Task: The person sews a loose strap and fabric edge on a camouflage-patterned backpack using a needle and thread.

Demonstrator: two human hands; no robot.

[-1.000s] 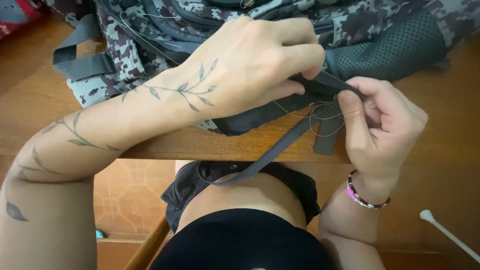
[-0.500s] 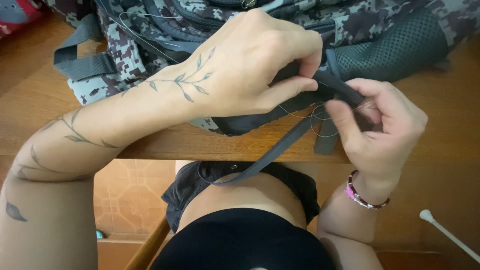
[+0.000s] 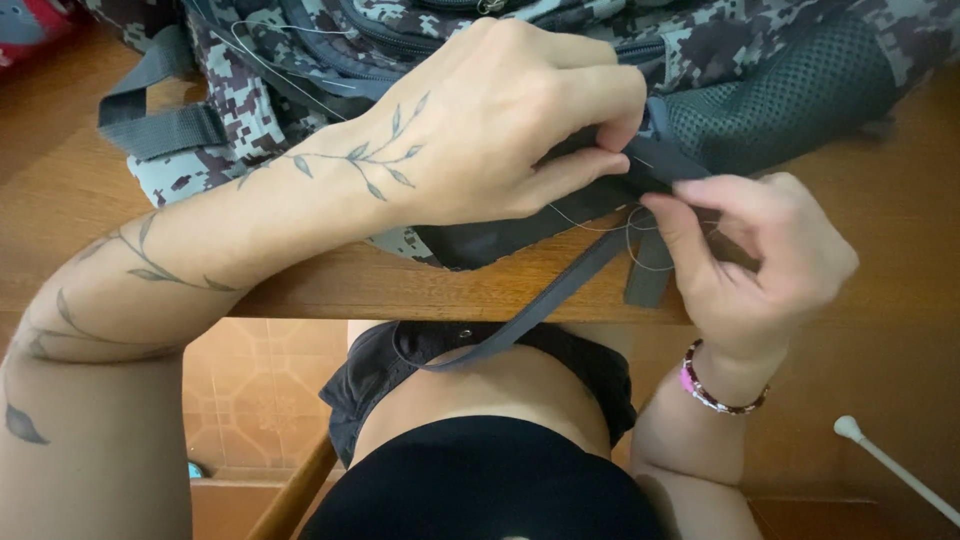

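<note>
A grey camouflage backpack (image 3: 300, 110) lies on a wooden table (image 3: 60, 230) in front of me. My left hand (image 3: 500, 130), with a leaf tattoo running up the arm, pinches a dark grey strap (image 3: 560, 285) where it joins the bag's black mesh padding (image 3: 790, 90). My right hand (image 3: 760, 255) is just right of it, fingertips closed at the strap on a thin pale thread (image 3: 640, 245) that loops below the fingers. Any needle is hidden by the fingers. The strap's loose end hangs over the table edge toward my lap.
A white stick with a rounded tip (image 3: 890, 465) lies at the lower right. Another grey strap (image 3: 160, 125) of the bag rests at the upper left, with a loose thread over the fabric. Tiled floor (image 3: 260, 400) shows below the table edge.
My right hand has moved slightly up and in toward the strap, fingers closing at the seam. My left hand keeps its pinch with only a small shift of the fingers.
</note>
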